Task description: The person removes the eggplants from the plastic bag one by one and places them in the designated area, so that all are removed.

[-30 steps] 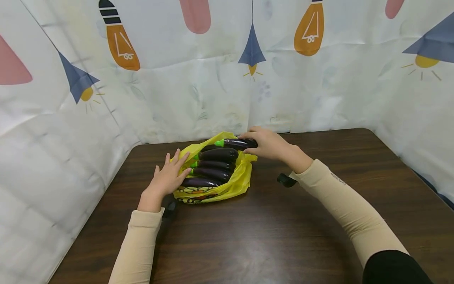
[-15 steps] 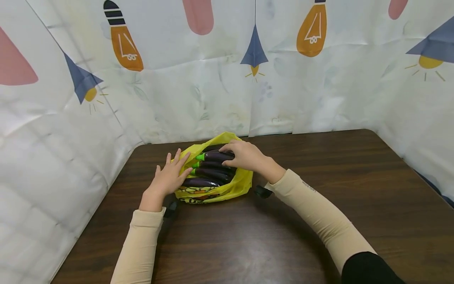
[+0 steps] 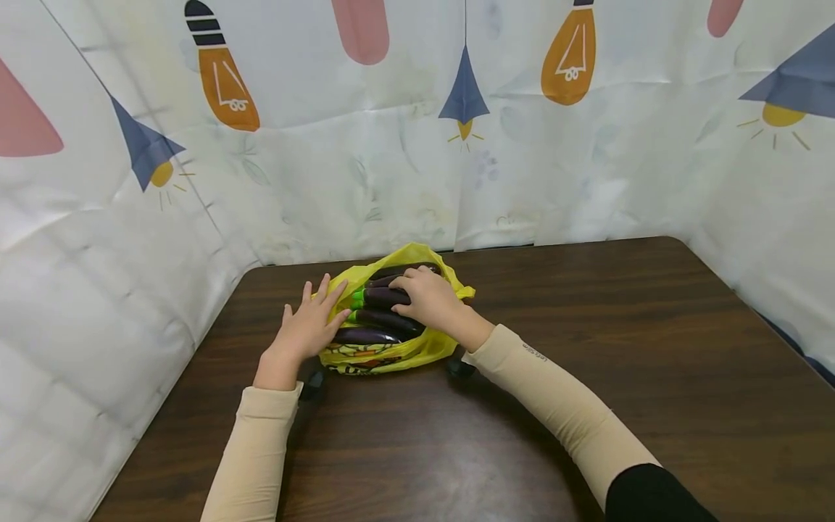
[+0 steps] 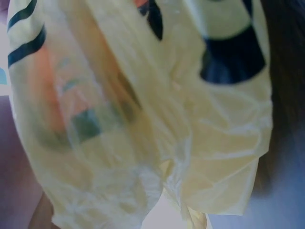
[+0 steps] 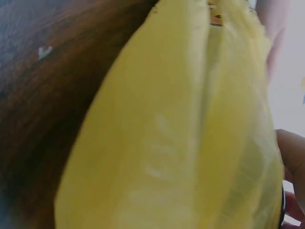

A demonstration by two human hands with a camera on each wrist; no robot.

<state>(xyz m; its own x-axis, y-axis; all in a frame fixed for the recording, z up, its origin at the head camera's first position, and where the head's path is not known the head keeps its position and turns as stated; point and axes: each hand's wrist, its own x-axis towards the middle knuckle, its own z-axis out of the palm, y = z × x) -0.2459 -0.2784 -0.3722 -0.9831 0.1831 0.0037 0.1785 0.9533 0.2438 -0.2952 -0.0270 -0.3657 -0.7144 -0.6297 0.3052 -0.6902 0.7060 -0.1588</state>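
Observation:
A yellow plastic bag [image 3: 450, 337] lies with its mouth spread, several dark purple eggplants [image 3: 368, 336] side by side inside. My left hand [image 3: 304, 330] rests against the bag's left edge, fingers spread. Inside the mouth, my right hand [image 3: 433, 299] holds an eggplant [image 3: 385, 297] between fingers and thumb; its green cap points left and its right end is hidden under the palm. In the left wrist view the printed bag side [image 4: 214, 138] fills most of the picture. Fingers [image 5: 293, 152] of the right hand show past the bag [image 5: 143, 157] in the right wrist view.
The bag stands toward the back of a dark brown wooden table [image 3: 522, 406]. Behind it hangs a white curtain [image 3: 391, 181] printed with lamps and bulbs, which also runs along the left and right sides.
My right hand has moved left and toward me, bringing an eggplant from the bag's back right edge onto the others inside. The left hand has stayed in place.

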